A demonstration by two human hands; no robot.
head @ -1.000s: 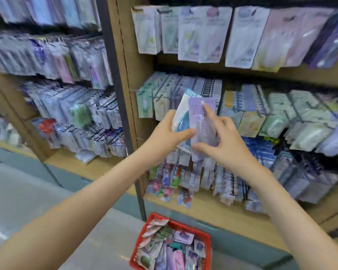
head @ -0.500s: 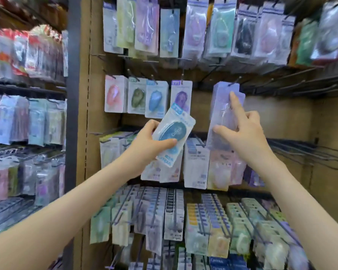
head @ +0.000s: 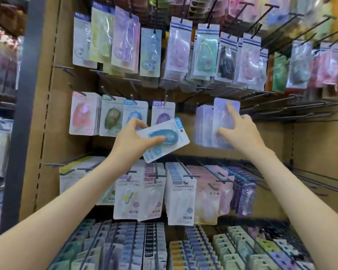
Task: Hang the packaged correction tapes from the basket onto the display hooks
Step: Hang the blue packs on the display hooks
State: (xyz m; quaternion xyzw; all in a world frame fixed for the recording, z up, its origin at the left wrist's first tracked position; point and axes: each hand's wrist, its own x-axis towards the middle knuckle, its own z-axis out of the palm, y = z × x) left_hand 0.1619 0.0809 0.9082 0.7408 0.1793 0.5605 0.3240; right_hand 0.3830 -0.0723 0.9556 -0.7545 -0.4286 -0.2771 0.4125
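— Hands?
— Left hand (head: 134,140) grips a blue pack (head: 164,140), tilted, thumb across its glossy blister. Right hand (head: 240,131) pinches a lilac pack (head: 222,121) at hook height, forefinger straight up its card.
— Surroundings?
— Brown board wall (head: 310,152), dark wire hooks (head: 285,109), rows of flat rectangular packs hanging.

I read "Campus" and "修正带" on a white packet (head: 127,197); a grey packet (head: 82,41) by the display board's (head: 53,117) top-left corner seemingly says "PLUS".
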